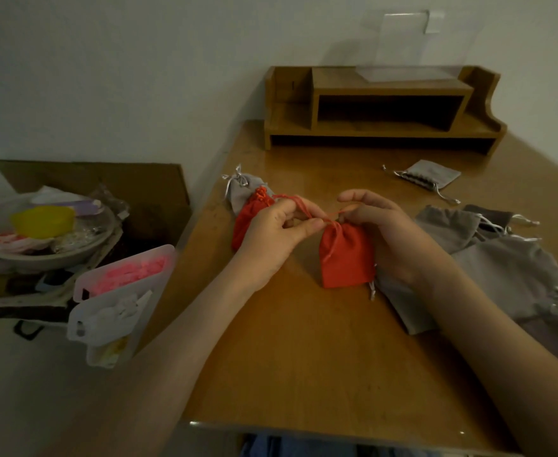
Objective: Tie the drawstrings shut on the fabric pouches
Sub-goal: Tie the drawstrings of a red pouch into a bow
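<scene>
Progress looks partial: left of centre on the table [304, 357], a soft grey pouch [243, 188] and a bunched red pouch [249, 216] lie cinched, seemingly done. Mid-frame, the left hand [274, 232] and right hand [383, 232] each hold a pinching grip on the thin red cord [304, 209] above the matte centre pouch [345, 255], whose neck is gathered but whose knot looks unfinished. At right, limp flat grey pouches [501, 265] with silvery ribbons await tying

Two bare forearms come in from the lower corners, the left forearm [178, 341] from the lower left and the right forearm [488, 324] from the lower right. The left hand [272, 232] and right hand [393, 235] are bare too. At bottom centre, under the tabletop [304, 384] edge, shows a strip of blue cloth [271, 448], apparently clothing.
</scene>
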### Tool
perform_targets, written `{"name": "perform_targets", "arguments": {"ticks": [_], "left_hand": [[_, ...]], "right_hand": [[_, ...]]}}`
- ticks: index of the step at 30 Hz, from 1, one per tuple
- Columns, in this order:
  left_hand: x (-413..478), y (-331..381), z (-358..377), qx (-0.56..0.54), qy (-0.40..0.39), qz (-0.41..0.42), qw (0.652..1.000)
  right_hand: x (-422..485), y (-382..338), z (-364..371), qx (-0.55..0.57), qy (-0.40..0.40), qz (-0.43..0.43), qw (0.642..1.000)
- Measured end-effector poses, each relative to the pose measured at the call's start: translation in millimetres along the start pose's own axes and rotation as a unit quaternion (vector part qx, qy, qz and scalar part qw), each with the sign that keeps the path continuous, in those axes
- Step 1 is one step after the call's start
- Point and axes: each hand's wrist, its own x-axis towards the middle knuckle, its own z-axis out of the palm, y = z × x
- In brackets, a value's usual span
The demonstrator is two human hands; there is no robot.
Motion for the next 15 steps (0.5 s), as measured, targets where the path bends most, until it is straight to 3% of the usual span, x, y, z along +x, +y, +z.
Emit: {"name": "perform_targets", "arguments": {"ticks": [10, 12, 15], "left_hand": [[2.2, 3.2, -4.8, -0.051, 0.076, 0.047, 0.995], [2.6, 1.4, -6.0, 0.003, 0.085, 0.067, 0.994], [0.6, -2.8, -3.5, 0.190, 0.117, 0.092, 0.970]], "right_hand": [[-1.3, 0.5, 1.9, 0.001, -0.066, -0.010, 0.998], [-0.6, 1.4, 1.0, 0.004, -0.065, -0.009, 0.998], [0.9, 2.4, -0.8, 0.004, -0.057, -0.016, 0.998]]}}
